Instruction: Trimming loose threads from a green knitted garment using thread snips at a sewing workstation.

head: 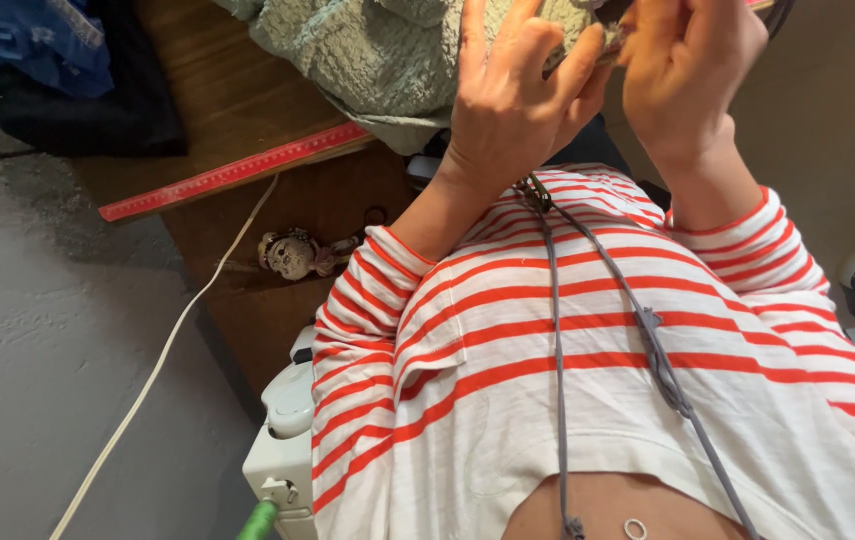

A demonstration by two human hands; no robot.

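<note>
Both hands [598, 90] at green fabric [378, 50]

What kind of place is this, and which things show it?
Probably a home sewing corner. A red measuring ruler lies along the edge of a wooden table, pale green fabric is piled on it, and a white sewing machine stands below.

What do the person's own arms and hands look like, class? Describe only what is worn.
Both hands, left hand and right hand, are bare, with no gloves. The sleeves are white with red stripes, pushed up the forearms. Thin grey cords hang over the top.
</note>
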